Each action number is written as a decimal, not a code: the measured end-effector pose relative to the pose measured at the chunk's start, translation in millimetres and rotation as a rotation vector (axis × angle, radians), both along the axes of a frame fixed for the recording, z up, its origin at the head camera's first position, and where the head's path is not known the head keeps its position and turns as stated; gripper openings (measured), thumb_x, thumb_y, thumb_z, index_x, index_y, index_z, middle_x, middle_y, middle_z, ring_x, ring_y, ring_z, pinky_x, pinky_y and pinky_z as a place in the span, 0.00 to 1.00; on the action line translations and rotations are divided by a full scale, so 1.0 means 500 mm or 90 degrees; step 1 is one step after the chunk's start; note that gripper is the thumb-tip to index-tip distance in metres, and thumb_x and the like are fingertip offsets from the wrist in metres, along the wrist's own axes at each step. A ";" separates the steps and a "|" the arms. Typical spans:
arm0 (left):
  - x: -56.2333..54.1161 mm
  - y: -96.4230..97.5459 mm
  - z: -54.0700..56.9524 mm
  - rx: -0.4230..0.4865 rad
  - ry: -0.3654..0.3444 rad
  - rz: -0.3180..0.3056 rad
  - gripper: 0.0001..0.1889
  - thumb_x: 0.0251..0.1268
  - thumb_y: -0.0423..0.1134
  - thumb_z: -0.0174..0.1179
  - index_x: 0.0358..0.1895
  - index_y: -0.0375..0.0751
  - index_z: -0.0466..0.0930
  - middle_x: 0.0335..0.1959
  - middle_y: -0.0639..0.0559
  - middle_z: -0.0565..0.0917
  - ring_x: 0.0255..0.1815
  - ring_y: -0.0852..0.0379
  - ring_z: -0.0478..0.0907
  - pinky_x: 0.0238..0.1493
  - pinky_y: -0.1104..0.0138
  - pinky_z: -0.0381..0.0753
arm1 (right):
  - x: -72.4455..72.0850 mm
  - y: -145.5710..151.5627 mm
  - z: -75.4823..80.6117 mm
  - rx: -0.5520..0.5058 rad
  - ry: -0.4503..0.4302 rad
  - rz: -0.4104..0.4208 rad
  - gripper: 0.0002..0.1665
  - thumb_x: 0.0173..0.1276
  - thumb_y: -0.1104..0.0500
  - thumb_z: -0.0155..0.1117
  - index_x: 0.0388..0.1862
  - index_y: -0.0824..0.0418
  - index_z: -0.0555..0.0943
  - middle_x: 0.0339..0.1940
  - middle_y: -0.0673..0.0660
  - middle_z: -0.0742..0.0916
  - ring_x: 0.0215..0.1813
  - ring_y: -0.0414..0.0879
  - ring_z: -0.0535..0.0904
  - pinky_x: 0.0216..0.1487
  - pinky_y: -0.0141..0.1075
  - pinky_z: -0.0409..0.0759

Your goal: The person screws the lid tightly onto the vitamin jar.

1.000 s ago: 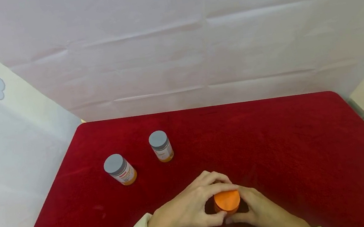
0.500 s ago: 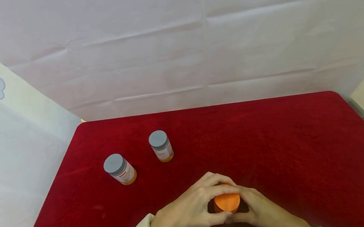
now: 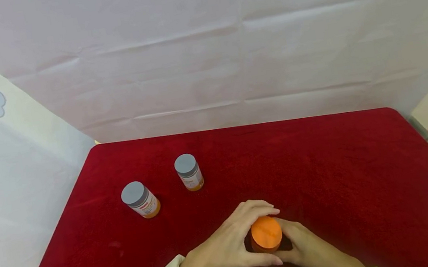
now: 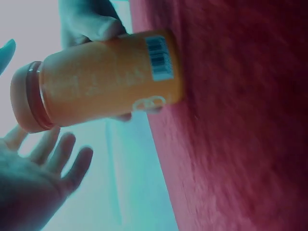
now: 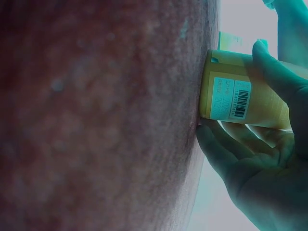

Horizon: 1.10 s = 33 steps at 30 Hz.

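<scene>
An orange jar (image 3: 266, 232) with an orange lid stands upright on the red table near the front, between both hands. In the head view my right hand (image 3: 312, 248) grips the jar's side, and the right wrist view shows its thumb and fingers around the labelled body (image 5: 231, 98). My left hand (image 3: 230, 244) is spread about the lid, fingers behind and thumb in front. In the left wrist view this hand's fingers (image 4: 72, 166) are loosely extended beside the lid (image 4: 26, 98); whether one touches it I cannot tell.
Two jars with grey lids and white labels stand to the left on the red cloth (image 3: 348, 169): one jar (image 3: 141, 200) farther left, the other jar (image 3: 189, 172) farther back. A pale sheet (image 3: 203, 61) rises behind the table.
My left thumb and fingers have spread apart from around the lid, showing more of its top. The right hand keeps its hold on the jar. The grey-lidded jars stay put.
</scene>
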<state>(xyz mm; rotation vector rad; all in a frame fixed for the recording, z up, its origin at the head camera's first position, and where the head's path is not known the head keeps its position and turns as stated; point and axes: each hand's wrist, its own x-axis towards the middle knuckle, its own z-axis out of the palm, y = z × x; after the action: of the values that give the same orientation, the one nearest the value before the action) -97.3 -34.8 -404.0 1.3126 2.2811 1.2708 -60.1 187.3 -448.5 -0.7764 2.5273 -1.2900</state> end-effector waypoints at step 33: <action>0.008 0.004 -0.015 -0.012 0.054 0.071 0.35 0.52 0.53 0.75 0.63 0.53 0.69 0.61 0.60 0.72 0.61 0.63 0.67 0.63 0.66 0.73 | -0.002 -0.001 -0.008 -0.037 0.040 0.019 0.28 0.66 0.47 0.67 0.62 0.53 0.74 0.56 0.49 0.85 0.56 0.36 0.80 0.57 0.32 0.80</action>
<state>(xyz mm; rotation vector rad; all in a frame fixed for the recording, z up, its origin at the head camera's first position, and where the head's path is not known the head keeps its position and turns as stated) -93.3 -32.6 -411.6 1.2712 2.4496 1.2475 -61.0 187.0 -452.6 -0.8782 2.5264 -1.3549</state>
